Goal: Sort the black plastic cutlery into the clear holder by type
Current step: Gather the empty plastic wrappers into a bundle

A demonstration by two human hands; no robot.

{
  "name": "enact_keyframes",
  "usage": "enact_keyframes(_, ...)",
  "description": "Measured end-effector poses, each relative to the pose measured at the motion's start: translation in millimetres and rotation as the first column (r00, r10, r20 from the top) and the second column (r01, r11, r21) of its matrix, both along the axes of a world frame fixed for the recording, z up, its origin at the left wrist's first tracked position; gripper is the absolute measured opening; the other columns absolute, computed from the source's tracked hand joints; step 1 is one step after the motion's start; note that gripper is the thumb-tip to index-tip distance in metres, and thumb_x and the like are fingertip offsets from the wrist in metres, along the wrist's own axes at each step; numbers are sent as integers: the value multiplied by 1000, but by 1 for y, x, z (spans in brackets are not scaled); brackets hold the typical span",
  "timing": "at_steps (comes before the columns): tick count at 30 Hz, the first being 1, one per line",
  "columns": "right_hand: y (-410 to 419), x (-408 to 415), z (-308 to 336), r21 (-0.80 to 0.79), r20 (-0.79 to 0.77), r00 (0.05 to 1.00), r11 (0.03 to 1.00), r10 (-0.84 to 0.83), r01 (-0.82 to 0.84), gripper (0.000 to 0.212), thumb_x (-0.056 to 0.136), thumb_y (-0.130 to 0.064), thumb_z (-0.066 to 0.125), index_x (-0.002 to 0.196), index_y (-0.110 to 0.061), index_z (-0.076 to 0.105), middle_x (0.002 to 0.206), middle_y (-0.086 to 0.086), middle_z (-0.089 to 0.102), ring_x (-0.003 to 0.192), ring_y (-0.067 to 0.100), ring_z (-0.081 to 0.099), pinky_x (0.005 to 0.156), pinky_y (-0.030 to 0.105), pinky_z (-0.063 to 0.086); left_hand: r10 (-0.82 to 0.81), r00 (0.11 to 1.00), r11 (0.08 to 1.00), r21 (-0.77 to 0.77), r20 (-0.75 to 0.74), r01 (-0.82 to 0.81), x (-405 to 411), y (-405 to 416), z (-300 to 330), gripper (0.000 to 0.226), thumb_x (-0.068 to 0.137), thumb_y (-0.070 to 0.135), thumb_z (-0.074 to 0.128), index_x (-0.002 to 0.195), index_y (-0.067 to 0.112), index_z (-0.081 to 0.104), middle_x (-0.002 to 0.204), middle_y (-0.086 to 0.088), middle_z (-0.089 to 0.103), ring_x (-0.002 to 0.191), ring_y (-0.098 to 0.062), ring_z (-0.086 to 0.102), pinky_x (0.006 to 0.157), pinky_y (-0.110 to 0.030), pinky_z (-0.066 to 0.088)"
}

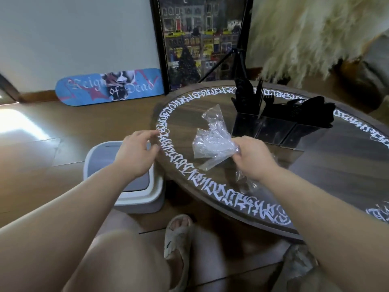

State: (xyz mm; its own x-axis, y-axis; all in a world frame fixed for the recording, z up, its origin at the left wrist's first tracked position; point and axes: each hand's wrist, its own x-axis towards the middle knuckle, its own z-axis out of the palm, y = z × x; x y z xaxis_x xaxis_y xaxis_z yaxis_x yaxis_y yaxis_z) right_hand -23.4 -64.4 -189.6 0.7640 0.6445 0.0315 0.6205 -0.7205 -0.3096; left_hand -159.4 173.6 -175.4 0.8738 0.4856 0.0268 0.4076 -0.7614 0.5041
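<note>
1. The person's right hand (250,157) pinches a crumpled clear plastic wrapper (212,142) above a round wooden table (328,165) ringed with white lettering.
2. The left hand (136,152) hovers with relaxed, loosely spread fingers and holds nothing, above a white lidded bin (126,182) on the floor.
3. The clear holder (271,127) stands further back on the table, with black plastic cutlery (246,95) upright in its compartments; types are too dark to separate.
4. Risk: the light wrapper could slip or drift and miss the bin, since only the fingertips hold it.
5. Risk: a sweeping arm could knock the holder over.
</note>
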Motion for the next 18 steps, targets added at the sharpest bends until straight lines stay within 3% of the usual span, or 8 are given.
enact_keyframes(4,-5,-5,-2,-87,-17,997,993,-80,78,23,90,-9,47,106,-12,63,97,5,56,96,27,56,78,32,42,-158,987,987,15,29,158,4,-21,-5,49,91,31,59,138,22,48,141,-5,47,132,-25,38,112,-39,28)
enact_keyframes(7,-12,-13,-8,-122,-32,997,991,-65,60,22,89,-11,48,103,-17,64,95,1,53,94,26,57,75,33,45,-286,957,958,23,50,285,26,-52,-9,75,86,50,61,148,23,29,150,0,34,138,-19,30,114,-35,26)
enact_keyframes(10,-19,-12,-15,-155,-33,997,986,-70,65,26,89,-13,47,107,-22,63,98,-1,56,96,25,57,75,34,46,-393,917,919,56,65,389,49,-80,-11,96,75,65,60,152,29,14,157,0,19,143,-21,20,116,-41,24)
enact_keyframes(12,-25,-7,-21,-200,15,999,978,-47,50,28,90,-15,47,112,-23,61,108,-1,59,107,24,50,85,36,43,-480,877,867,140,-27,479,63,-93,-16,105,66,75,57,151,34,11,159,0,10,145,-23,11,115,-49,24)
enact_keyframes(14,-30,-1,-28,-219,12,999,975,-32,34,33,90,-17,50,121,-22,59,124,0,54,125,24,35,102,41,34,-508,834,812,204,-216,547,74,-100,-25,106,66,74,62,151,37,10,160,4,1,146,-22,0,114,-54,21)
enact_keyframes(16,-32,3,-35,-190,-58,998,982,-23,11,37,90,-18,54,127,-21,56,146,3,35,144,26,12,117,46,18,-483,787,790,197,-384,581,81,-102,-35,106,68,70,65,151,35,9,160,6,-4,146,-23,-8,114,-57,16)
enact_keyframes(18,-33,7,-40,-162,-139,990,987,-17,-6,36,90,-18,55,126,-18,53,160,5,10,148,27,0,119,46,12,-460,758,799,156,-463,581,86,-103,-45,107,70,68,66,152,33,7,160,7,-5,147,-23,-10,114,-58,14)
